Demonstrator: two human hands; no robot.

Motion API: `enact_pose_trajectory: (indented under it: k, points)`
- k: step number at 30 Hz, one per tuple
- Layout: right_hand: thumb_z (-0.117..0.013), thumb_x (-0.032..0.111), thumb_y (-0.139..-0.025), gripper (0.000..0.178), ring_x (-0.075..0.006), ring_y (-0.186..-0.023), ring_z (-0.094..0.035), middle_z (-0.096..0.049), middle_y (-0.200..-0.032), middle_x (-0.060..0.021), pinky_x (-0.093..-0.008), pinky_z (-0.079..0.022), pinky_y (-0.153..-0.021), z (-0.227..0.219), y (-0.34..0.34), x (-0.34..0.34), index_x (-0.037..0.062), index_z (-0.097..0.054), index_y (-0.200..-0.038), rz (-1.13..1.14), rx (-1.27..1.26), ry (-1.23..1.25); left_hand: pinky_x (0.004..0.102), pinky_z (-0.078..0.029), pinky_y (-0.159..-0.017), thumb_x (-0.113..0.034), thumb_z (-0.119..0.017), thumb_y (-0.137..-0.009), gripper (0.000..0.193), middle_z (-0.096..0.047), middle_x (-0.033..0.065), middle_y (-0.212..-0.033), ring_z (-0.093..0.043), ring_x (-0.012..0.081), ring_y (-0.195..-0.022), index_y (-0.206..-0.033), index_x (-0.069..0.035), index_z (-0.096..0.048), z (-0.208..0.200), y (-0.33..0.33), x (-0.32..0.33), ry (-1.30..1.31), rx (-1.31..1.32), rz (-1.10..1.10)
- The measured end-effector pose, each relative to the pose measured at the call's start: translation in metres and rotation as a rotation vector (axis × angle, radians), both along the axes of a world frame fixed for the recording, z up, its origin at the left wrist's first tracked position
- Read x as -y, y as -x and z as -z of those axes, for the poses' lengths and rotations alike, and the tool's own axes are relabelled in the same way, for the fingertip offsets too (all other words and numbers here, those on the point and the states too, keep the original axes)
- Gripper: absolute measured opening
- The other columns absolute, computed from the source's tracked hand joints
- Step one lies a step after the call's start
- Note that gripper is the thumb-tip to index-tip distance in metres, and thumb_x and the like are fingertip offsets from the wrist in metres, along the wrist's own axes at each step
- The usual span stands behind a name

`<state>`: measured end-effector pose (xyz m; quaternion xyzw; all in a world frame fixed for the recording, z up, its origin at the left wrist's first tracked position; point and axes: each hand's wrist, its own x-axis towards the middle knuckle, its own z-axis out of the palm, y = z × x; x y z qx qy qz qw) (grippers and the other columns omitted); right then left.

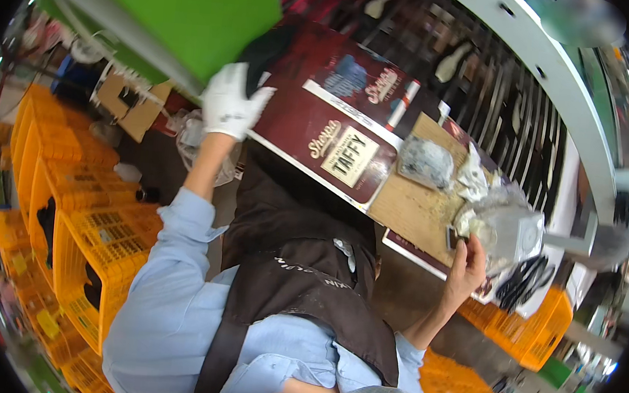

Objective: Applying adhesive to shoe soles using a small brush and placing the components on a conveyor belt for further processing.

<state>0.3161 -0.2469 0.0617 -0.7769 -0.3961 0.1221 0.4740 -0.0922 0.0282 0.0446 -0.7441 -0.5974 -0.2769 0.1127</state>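
Note:
My left hand [229,105], in a white glove, is at the near left edge of a printed maroon board. A dark, flat, rounded piece [262,58] sits between its thumb and fingers; blur hides what kind it is. My bare right hand [468,266] is at the board's right side, thumb and finger pinched together. At its fingertips are a small dark-edged square [451,237] and a pale crumpled bit, and I cannot make out what is gripped. Beyond it lie a clear plastic bag [501,218], a wooden board [410,200] and a grey block [426,162] in clear wrap.
A slatted conveyor [486,84] carrying pale shoe-shaped pieces runs along the far side, beside a pale frame rail [595,108]. A green panel [181,16] rises at upper left. Orange crates [96,253] stand at left, and another orange crate [526,328] at right. Black straps [525,283] lie near the bag.

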Motion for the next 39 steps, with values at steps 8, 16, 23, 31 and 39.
enact_pose_trajectory:
  k: [8, 16, 23, 31, 39]
  points:
    - [-0.067, -0.003, -0.081, 0.032, -0.0217, -0.075, -0.062, -0.063, -0.089, -0.0134, -0.0318, -0.050, -0.072, -0.039, -0.032, 0.000, -0.0011, -0.062, -0.113, 0.025, 0.476, 0.102, 0.0426, -0.044, -0.099, -0.046, -0.070, -0.080, 0.074, -0.056, 0.0225, -0.130, -0.054, 0.0400, -0.119, -0.138, -0.007, -0.046, 0.014, 0.028, -0.003, 0.568, 0.148, -0.195]
    - [-0.066, 0.000, -0.080, 0.023, -0.0274, -0.071, -0.064, -0.065, -0.090, -0.0167, -0.0372, -0.051, -0.068, -0.032, -0.059, -0.006, 0.0003, -0.064, -0.104, 0.116, 0.472, 0.208, 0.0362, -0.040, -0.103, -0.027, -0.074, -0.083, 0.058, -0.058, 0.0191, -0.128, -0.054, 0.0293, -0.119, -0.130, 0.000, -0.055, 0.011, 0.038, -0.020, 0.306, 0.349, 0.013]
    - [-0.064, 0.012, -0.084, 0.020, -0.0396, -0.081, -0.064, -0.066, -0.093, -0.0177, -0.0458, -0.050, -0.072, -0.014, -0.067, -0.014, 0.0039, -0.066, -0.103, 0.178, 0.644, 0.317, 0.0305, -0.044, -0.099, -0.006, -0.076, -0.082, 0.045, -0.059, 0.0137, -0.125, -0.056, 0.0184, -0.110, -0.121, 0.009, -0.059, -0.006, 0.005, -0.002, 0.191, 1.019, 0.092]
    - [-0.064, 0.014, -0.084, 0.020, -0.0397, -0.082, -0.064, -0.065, -0.093, -0.0171, -0.0455, -0.051, -0.072, -0.007, -0.065, -0.015, 0.0048, -0.067, -0.102, 0.168, 0.637, 0.374, 0.0315, -0.043, -0.097, -0.015, -0.078, -0.082, 0.045, -0.062, 0.0120, -0.113, -0.058, 0.0195, -0.106, -0.121, -0.001, -0.063, 0.023, -0.049, 0.066, 0.373, 0.630, 0.149]
    - [-0.066, 0.006, -0.085, 0.024, -0.0112, -0.062, -0.057, -0.068, -0.083, -0.0085, -0.0275, -0.048, -0.060, 0.002, -0.077, 0.000, 0.0018, -0.067, -0.109, 0.249, 0.432, 0.125, 0.0278, -0.049, -0.079, -0.017, -0.063, -0.094, 0.042, -0.061, 0.0098, -0.116, -0.059, 0.0148, -0.088, -0.130, 0.002, -0.055, 0.036, -0.044, 0.066, 0.647, 1.212, 0.037]
